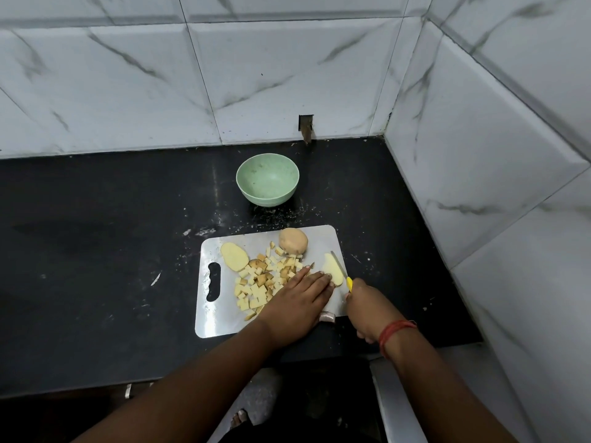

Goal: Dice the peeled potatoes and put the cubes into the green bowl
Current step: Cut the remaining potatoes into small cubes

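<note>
Here, on the black stone counter (96,251), a pale grey plastic cutting board with a handle slot at its left end (212,318) lies flat, and both hands work at its right side. The left hand (297,302) is laid flat with straight fingers, its fingertips (324,278) pressing down on a pale yellow potato slice (332,270) near the board's right edge; the palm covers part of the heap of small yellow potato cubes (259,282), some with brown faces, that spreads over the middle of the board. The right hand (371,306), with a red thread band (395,334) at its wrist, curls its fingers round the yellow handle of a small kitchen knife (343,273) — the thin blade lies along the right side of the slice, touching it. At the left of the heap lies a flat oval potato half (234,256), cut face up, and at the far edge of the board sits a rounded, brownish potato piece (293,241), just beside the cubes. The round pale green bowl (268,180) stands upright on the counter beyond the board, apart from it, near the white marble-patterned tiled wall (256,75) — no cubes show inside it, and white crumbs speckle the counter between bowl and board
</note>
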`<state>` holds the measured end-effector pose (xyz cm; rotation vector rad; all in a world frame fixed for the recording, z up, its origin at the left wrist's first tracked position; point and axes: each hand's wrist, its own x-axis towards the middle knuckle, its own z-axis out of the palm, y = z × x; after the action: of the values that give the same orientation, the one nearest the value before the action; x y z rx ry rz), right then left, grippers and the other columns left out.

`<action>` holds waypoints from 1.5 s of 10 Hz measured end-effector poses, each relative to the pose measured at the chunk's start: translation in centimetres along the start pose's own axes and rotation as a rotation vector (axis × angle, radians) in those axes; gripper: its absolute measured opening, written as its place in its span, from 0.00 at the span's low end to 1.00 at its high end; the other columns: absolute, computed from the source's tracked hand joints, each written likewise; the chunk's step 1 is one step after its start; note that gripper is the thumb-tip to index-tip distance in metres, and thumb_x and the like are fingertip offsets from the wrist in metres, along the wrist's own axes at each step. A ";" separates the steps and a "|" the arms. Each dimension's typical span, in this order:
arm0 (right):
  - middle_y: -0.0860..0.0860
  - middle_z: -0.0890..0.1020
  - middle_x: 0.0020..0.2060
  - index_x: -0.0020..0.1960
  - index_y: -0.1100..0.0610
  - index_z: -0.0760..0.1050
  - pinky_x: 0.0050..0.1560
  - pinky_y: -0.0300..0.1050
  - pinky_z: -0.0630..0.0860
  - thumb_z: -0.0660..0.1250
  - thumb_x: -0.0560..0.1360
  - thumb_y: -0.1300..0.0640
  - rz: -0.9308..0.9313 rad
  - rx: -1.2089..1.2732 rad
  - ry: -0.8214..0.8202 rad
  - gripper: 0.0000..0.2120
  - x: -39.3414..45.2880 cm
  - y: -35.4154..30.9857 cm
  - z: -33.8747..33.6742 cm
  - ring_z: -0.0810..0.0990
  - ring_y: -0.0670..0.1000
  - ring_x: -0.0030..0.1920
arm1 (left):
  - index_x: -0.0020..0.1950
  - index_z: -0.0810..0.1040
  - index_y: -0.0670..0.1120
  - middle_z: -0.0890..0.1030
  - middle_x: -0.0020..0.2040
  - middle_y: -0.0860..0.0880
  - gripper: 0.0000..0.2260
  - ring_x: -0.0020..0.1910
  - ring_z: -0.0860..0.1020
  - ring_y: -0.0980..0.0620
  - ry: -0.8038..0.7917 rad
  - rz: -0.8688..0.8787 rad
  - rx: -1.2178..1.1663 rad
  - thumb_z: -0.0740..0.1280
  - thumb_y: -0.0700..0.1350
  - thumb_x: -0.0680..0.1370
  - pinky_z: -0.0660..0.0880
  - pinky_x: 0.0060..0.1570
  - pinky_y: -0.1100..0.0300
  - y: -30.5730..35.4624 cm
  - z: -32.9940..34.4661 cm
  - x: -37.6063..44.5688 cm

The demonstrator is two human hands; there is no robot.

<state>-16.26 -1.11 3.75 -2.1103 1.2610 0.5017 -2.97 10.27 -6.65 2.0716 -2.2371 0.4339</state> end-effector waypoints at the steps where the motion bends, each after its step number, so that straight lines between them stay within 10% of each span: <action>1: 0.57 0.78 0.48 0.65 0.61 0.63 0.32 0.44 0.70 0.57 0.80 0.62 -0.001 -0.132 0.022 0.14 0.8 -0.1 0.6 0.79 0.56 0.44 | 0.76 0.72 0.43 0.74 0.73 0.42 0.27 0.73 0.71 0.43 -0.009 -0.011 -0.009 0.66 0.55 0.81 0.57 0.78 0.46 -0.1 -0.1 0.1; 2: 0.60 0.78 0.58 0.67 0.63 0.63 0.50 0.48 0.73 0.59 0.79 0.61 -0.053 -0.155 0.008 0.17 1.3 0.1 0.7 0.78 0.59 0.55 | 0.77 0.71 0.43 0.73 0.73 0.43 0.27 0.73 0.70 0.44 -0.012 -0.021 -0.023 0.65 0.56 0.82 0.56 0.78 0.46 -0.1 -0.2 0.1; 4: 0.61 0.76 0.60 0.68 0.62 0.65 0.48 0.45 0.69 0.57 0.80 0.60 0.020 -0.020 -0.011 0.17 1.7 0.2 0.7 0.76 0.60 0.60 | 0.77 0.70 0.43 0.73 0.74 0.42 0.26 0.74 0.69 0.43 -0.041 -0.020 -0.031 0.61 0.55 0.83 0.56 0.79 0.45 -0.1 -0.2 0.1; 5: 0.55 0.72 0.67 0.72 0.55 0.64 0.63 0.45 0.67 0.55 0.82 0.53 0.033 -0.482 -0.206 0.19 2.7 -2.2 1.0 0.70 0.55 0.68 | 0.77 0.71 0.43 0.74 0.74 0.43 0.26 0.74 0.70 0.44 -0.047 -0.022 -0.029 0.58 0.55 0.82 0.57 0.78 0.43 0.0 -0.3 0.1; 6: 0.54 0.72 0.66 0.71 0.53 0.65 0.60 0.43 0.70 0.56 0.81 0.52 0.130 -0.410 -0.190 0.19 2.9 -1.6 1.1 0.72 0.51 0.63 | 0.77 0.71 0.43 0.74 0.74 0.43 0.26 0.74 0.71 0.43 -0.056 -0.024 -0.022 0.55 0.54 0.82 0.60 0.78 0.42 0.1 -0.4 0.1; 7: 0.58 0.75 0.53 0.68 0.60 0.65 0.32 0.36 0.61 0.57 0.80 0.58 0.044 0.069 0.035 0.17 0.5 0.1 0.6 0.70 0.50 0.47 | 0.76 0.72 0.43 0.75 0.73 0.42 0.27 0.74 0.71 0.43 -0.066 -0.015 0.001 0.54 0.54 0.82 0.61 0.78 0.42 0.2 -0.4 0.2; 8: 0.55 0.71 0.49 0.68 0.61 0.64 0.31 0.34 0.59 0.55 0.81 0.59 -0.060 -0.120 -0.017 0.17 1.1 1.2 1.4 0.66 0.47 0.37 | 0.76 0.71 0.43 0.75 0.73 0.42 0.26 0.74 0.71 0.43 -0.063 -0.019 0.015 0.56 0.55 0.83 0.59 0.78 0.43 0.2 -0.3 0.2; 10: 0.41 0.61 0.27 0.45 0.40 0.77 0.20 0.30 0.44 0.16 0.69 0.44 -0.327 -0.332 0.098 0.47 -1.0 3.9 2.8 0.52 0.41 0.24 | 0.76 0.72 0.42 0.75 0.72 0.42 0.25 0.73 0.72 0.43 -0.046 -0.023 0.031 0.56 0.56 0.84 0.61 0.77 0.43 0.3 -0.3 0.3; 11: 0.47 0.78 0.49 0.61 0.51 0.75 0.48 0.37 0.73 0.41 0.83 0.49 -0.266 -0.484 -0.101 0.24 -3.5 5.1 4.5 0.75 0.45 0.42 | 0.75 0.73 0.42 0.75 0.72 0.41 0.25 0.72 0.72 0.42 -0.032 -0.031 0.017 0.55 0.56 0.85 0.61 0.77 0.43 0.4 -0.3 0.3; 12: 0.56 0.76 0.52 0.66 0.61 0.66 0.36 0.35 0.67 0.44 0.83 0.45 -0.113 -0.165 -0.044 0.25 -4.7 5.3 3.9 0.71 0.46 0.38 | 0.74 0.74 0.41 0.77 0.70 0.41 0.26 0.71 0.73 0.42 -0.019 -0.033 0.024 0.54 0.56 0.85 0.62 0.77 0.44 0.4 -0.5 0.4; 15: 0.61 0.80 0.53 0.64 0.64 0.64 0.46 0.45 0.72 0.57 0.81 0.61 -0.076 -0.035 0.129 0.14 -3.2 2.1 2.7 0.81 0.58 0.52 | 0.73 0.74 0.40 0.76 0.71 0.39 0.25 0.71 0.74 0.41 0.022 -0.053 -0.010 0.53 0.54 0.85 0.62 0.77 0.45 0.7 -0.3 -0.1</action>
<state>-19.62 2.02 3.00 -2.2419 1.2446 0.3618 -3.66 10.48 -6.53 2.1048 -2.1627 0.4380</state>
